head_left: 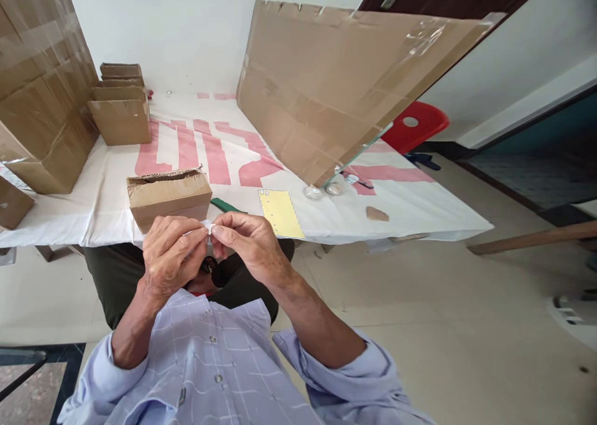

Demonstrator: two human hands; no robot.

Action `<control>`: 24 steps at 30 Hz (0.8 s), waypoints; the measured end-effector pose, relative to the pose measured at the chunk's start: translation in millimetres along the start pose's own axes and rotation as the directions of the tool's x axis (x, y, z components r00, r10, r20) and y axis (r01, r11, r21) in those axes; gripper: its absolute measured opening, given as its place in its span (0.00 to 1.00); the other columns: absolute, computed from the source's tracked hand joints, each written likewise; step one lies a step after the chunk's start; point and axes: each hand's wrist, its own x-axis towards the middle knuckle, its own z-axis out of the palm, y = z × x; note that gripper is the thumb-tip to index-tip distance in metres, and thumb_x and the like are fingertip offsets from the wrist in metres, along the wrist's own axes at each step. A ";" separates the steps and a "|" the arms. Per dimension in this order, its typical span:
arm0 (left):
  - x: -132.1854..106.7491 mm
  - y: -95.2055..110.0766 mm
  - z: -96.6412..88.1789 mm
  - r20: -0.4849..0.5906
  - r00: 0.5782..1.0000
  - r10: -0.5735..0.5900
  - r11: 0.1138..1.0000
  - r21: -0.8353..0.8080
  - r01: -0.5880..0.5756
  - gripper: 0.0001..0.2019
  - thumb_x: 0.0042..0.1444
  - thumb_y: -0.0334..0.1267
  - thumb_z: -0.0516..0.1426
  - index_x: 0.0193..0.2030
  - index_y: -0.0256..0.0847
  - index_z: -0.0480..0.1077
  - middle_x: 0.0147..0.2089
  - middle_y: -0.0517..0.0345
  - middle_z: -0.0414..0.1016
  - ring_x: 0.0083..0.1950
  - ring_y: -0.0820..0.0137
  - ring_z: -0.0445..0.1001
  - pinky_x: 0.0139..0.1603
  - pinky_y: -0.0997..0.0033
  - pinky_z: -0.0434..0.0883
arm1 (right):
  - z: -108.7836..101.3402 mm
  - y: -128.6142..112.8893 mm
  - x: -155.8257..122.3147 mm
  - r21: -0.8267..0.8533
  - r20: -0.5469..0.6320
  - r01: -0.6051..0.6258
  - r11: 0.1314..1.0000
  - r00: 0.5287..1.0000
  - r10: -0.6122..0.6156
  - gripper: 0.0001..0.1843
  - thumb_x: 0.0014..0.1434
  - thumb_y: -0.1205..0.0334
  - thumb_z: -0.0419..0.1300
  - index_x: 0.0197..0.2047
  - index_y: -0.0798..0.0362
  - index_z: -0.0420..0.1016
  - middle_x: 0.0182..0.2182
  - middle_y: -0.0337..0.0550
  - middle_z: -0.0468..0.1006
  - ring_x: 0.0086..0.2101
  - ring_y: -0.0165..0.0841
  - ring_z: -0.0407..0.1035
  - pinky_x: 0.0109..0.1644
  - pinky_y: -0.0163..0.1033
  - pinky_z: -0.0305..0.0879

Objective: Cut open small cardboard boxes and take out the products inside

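Observation:
Both of my hands meet at the table's front edge, pinching a small white piece [208, 226] that is too small to name. My left hand [173, 251] is closed, its fingers curled around the piece's left side. From the right, the thumb and forefinger of my right hand [249, 241] grip the same piece. Just beyond my left hand stands a small cardboard box [170, 195], its top edge ragged. A green strip-like object [226, 205] lies behind my right hand, partly hidden. To its right rests a yellow card [282, 213] with scalloped edges.
A large cardboard sheet [345, 89] leans across the table's back right. Rolls of clear tape [313, 192] sit at its lower corner, near a brown scrap [377, 214]. Large taped boxes [46, 83] and smaller cartons [120, 120] stand left. A red chair [420, 126] is behind.

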 end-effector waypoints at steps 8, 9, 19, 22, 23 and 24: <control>6.3 3.8 -2.6 -0.011 0.999 -0.034 0.999 0.006 0.034 0.06 0.65 0.31 0.67 0.45 0.46 0.76 0.39 0.58 0.86 0.36 0.66 0.83 0.38 0.64 0.75 | 0.1 2.8 0.4 0.016 0.022 -0.004 1.000 1.000 0.003 0.26 0.61 0.35 0.74 0.33 0.52 0.80 0.23 0.38 0.78 0.24 0.28 0.69 0.31 0.36 0.70; 6.8 3.8 -3.4 -0.004 0.999 -0.037 0.999 0.014 0.037 0.05 0.66 0.32 0.67 0.44 0.46 0.76 0.39 0.59 0.86 0.36 0.67 0.83 0.38 0.64 0.75 | 0.6 2.2 0.5 0.014 0.021 -0.003 1.000 1.000 0.003 0.26 0.61 0.35 0.74 0.33 0.51 0.80 0.23 0.37 0.78 0.24 0.28 0.69 0.30 0.36 0.70; 4.1 2.0 -6.6 0.041 0.999 -0.025 0.999 0.023 0.024 0.09 0.65 0.27 0.66 0.45 0.45 0.75 0.39 0.59 0.87 0.36 0.67 0.84 0.38 0.63 0.71 | 1.6 0.7 -0.3 -0.037 0.001 0.024 0.999 1.000 -0.024 0.29 0.59 0.33 0.75 0.33 0.52 0.80 0.23 0.37 0.77 0.25 0.28 0.69 0.31 0.36 0.71; 3.4 1.6 -6.7 0.046 0.999 -0.027 0.999 0.025 0.025 0.10 0.64 0.26 0.67 0.46 0.44 0.76 0.39 0.58 0.87 0.36 0.66 0.84 0.39 0.63 0.71 | 1.4 0.5 -0.4 -0.055 0.013 0.030 0.998 0.999 -0.029 0.29 0.60 0.32 0.74 0.35 0.52 0.80 0.24 0.37 0.77 0.25 0.28 0.70 0.31 0.36 0.71; 3.4 1.6 -6.8 0.046 0.999 -0.029 0.999 0.028 0.027 0.10 0.64 0.26 0.67 0.46 0.45 0.76 0.39 0.58 0.87 0.36 0.66 0.84 0.39 0.63 0.71 | 1.3 0.6 -0.4 -0.062 0.015 0.029 0.998 0.999 -0.028 0.29 0.60 0.32 0.74 0.35 0.52 0.80 0.24 0.37 0.77 0.25 0.29 0.70 0.31 0.36 0.71; 3.7 1.5 -7.0 0.044 0.999 -0.028 0.999 0.029 0.026 0.10 0.64 0.27 0.67 0.46 0.45 0.76 0.39 0.59 0.87 0.35 0.66 0.84 0.39 0.63 0.71 | 1.3 0.7 -0.2 -0.069 0.015 0.028 0.997 1.000 -0.027 0.29 0.60 0.31 0.74 0.34 0.52 0.80 0.24 0.37 0.77 0.25 0.29 0.70 0.31 0.36 0.71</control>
